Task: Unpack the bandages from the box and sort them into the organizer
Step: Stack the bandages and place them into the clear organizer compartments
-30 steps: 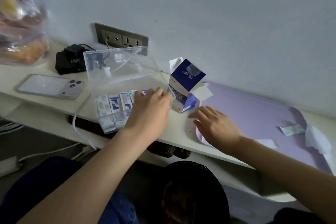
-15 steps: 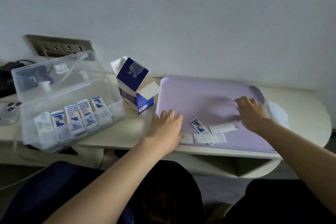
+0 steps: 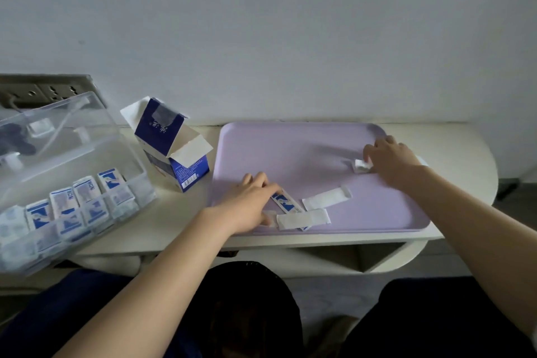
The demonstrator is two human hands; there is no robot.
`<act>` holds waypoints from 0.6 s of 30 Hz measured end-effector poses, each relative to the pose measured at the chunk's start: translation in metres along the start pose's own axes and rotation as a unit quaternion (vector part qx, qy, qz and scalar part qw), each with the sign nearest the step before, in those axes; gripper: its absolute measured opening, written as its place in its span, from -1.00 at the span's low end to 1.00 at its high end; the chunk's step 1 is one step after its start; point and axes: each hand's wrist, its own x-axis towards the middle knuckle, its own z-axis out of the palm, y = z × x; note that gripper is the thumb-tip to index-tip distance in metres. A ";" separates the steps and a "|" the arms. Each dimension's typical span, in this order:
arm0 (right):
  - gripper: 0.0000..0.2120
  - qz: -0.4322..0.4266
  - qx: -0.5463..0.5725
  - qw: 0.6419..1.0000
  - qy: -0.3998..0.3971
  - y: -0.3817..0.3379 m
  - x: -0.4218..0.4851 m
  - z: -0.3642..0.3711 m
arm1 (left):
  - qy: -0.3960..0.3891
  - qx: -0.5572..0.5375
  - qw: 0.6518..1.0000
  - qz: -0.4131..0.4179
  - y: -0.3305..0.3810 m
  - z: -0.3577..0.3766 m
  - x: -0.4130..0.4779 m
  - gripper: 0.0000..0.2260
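On the worktop (image 3: 174, 221), the lilac tray (image 3: 290, 151) carries the loose bandages (image 3: 303, 218). The organizer (image 3: 87, 136), its front compartments filled, stands well to the left, with the opened box (image 3: 171, 145) between them. We judge the step to be gathering strays. The left grip (image 3: 250, 203) lies flat, fingers straight, on a blue-printed bandage (image 3: 286, 202). The right grip (image 3: 392, 161) curls over a small white bandage (image 3: 360, 166); we cannot tell whether it pinches. Next: lift each, carry it left, file it by type.

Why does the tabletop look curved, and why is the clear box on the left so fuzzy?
Head view: the wide-angle lens bows the table edge; the organizer sits at the frame's left border and smears, probably from motion blur; the light is dim and soft, with a faint shadow on the purple tray beside the right hand; no glare.
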 end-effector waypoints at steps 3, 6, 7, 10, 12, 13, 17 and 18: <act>-0.77 -0.023 0.070 0.997 -0.011 0.001 -0.005 0.001 | 0.001 -0.014 1.000 -0.010 0.001 0.000 0.001 -0.56; -0.70 -0.025 0.205 0.978 -0.013 -0.006 -0.010 -0.002 | 0.006 -0.024 1.000 -0.015 0.001 0.001 0.001 -0.64; -0.66 -0.021 0.232 0.972 -0.014 -0.008 -0.011 -0.003 | 0.011 -0.027 0.999 -0.014 0.001 0.002 0.001 -0.67; -0.66 -0.005 0.266 0.964 -0.025 -0.015 -0.012 -0.003 | 0.026 -0.026 0.999 -0.010 0.002 0.003 0.001 -0.71; -0.66 0.010 0.284 0.958 -0.042 -0.019 -0.014 -0.005 | 0.033 -0.020 0.999 -0.011 0.003 0.004 0.001 -0.65; -0.66 0.015 0.290 0.956 -0.050 -0.021 -0.015 -0.005 | 0.035 -0.019 0.999 -0.013 0.003 0.005 0.001 -0.60; -0.73 0.039 0.306 0.949 -0.068 -0.030 -0.021 -0.008 | 0.036 -0.014 0.999 -0.019 0.002 0.006 0.001 -0.50; -0.76 0.044 0.300 0.950 -0.077 -0.032 -0.023 -0.009 | 0.035 -0.009 0.999 -0.020 0.002 0.006 0.000 -0.50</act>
